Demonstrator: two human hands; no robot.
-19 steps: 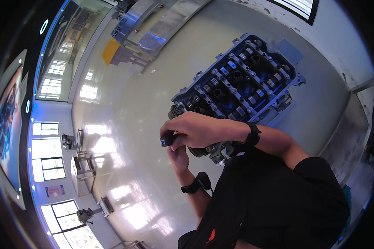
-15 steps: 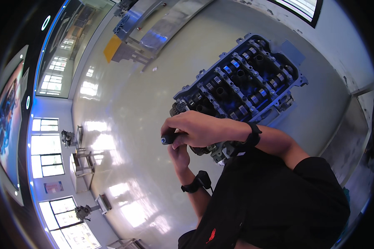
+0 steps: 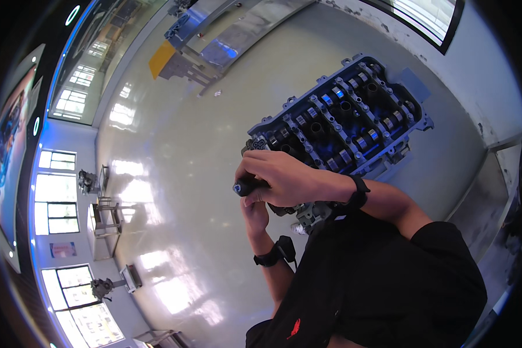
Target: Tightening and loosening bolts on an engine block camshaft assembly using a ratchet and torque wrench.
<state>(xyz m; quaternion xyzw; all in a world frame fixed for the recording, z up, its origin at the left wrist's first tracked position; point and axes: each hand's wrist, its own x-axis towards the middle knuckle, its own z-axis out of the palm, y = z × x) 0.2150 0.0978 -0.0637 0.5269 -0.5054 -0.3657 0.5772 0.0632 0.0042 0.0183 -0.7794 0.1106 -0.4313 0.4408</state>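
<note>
My right hand is closed around a black tool handle whose blue-grey end points left. Only the handle shows; the working part of the tool is hidden. Just below it, my left hand is raised close against the right, its fingers covered by the right hand. Beyond both hands is an engine cylinder head with exposed camshafts, shiny lobes and several round wells. The hands are at its near left corner, in front of a grey connector-like part. Whether the tool touches the engine cannot be seen.
Metal engine parts stick out between my right forearm and my black shirt. A metal bench with a yellow panel stands farther off. Engines on stands line the windows at left. A white wall rises at right.
The view has shifted slightly, so the engine sits a little lower and farther right. My right hand keeps its grip on the black handle, and both hands stay together.
</note>
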